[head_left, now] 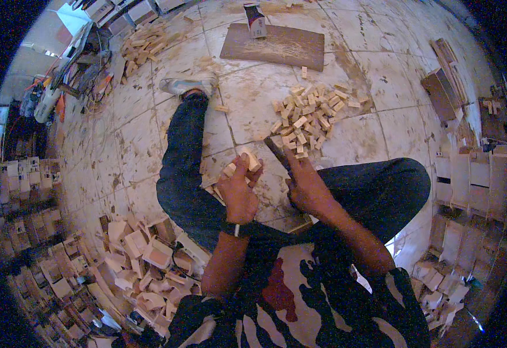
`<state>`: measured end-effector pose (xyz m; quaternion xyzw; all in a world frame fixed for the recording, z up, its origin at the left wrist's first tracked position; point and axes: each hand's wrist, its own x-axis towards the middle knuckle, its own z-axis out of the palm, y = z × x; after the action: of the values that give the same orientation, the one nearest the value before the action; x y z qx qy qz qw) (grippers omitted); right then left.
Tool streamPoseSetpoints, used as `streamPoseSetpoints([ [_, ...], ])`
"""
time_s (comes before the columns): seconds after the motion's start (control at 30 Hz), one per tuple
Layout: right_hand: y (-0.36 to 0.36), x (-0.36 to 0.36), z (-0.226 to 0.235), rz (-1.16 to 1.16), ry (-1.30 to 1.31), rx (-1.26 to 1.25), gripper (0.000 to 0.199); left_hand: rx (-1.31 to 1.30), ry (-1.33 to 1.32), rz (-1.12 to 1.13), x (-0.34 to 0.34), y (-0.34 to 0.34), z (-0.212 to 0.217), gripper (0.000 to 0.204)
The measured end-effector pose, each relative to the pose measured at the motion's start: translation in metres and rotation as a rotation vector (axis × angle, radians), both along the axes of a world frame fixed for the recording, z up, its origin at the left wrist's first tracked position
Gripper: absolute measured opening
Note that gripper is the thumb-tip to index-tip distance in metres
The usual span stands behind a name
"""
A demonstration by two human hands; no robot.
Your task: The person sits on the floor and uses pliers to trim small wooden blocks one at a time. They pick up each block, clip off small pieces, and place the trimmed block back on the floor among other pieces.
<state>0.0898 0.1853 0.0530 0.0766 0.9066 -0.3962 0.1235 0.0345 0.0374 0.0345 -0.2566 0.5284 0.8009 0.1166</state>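
Observation:
My left hand [239,194], with a dark band at its wrist, is closed around a small pale wooden block [253,161]. Another pale block end [229,169] shows beside its fingers; whether the hand holds that one too, I cannot tell. In my right hand [308,188] is a dark, flat, bar-shaped tool [276,153], gripped with its far end pointing up and left. It looks like a file, and it is apart from the block. Just beyond the right hand lies a heap of small wooden blocks [308,116] on the tiled floor.
A brown board [288,53] lies farther off, with a small box [255,22] standing on it. Wood offcuts [149,255] pile up at my near left, more wooden pieces [143,49] at the far left. Stacked wood [476,180] lines the right side. My legs flank the work area.

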Motion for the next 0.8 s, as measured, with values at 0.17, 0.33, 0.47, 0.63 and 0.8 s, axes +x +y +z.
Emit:
streamPoseSetpoints([
  [0.17, -0.006, 0.001, 0.001, 0.000, -0.138, -0.085, 0.075, -0.912, 0.489, -0.060, 0.007, 0.010, 0.018, 0.027],
  [0.33, -0.008, 0.003, 0.006, 0.016, -0.125, -0.193, 0.074, -0.940, 0.518, -0.051, 0.010, 0.012, 0.017, 0.028],
  [0.47, -0.010, 0.003, 0.007, 0.059, -0.113, -0.182, 0.075, -1.046, 0.548, -0.079, 0.011, 0.010, 0.013, 0.029],
  [0.63, -0.011, 0.002, 0.008, 0.056, -0.151, -0.159, 0.072, -0.955, 0.508, -0.069, 0.011, 0.011, 0.011, 0.030],
  [0.8, -0.011, 0.002, 0.010, 0.039, -0.134, -0.140, 0.066, -1.043, 0.583, -0.087, 0.010, 0.010, 0.013, 0.032],
])
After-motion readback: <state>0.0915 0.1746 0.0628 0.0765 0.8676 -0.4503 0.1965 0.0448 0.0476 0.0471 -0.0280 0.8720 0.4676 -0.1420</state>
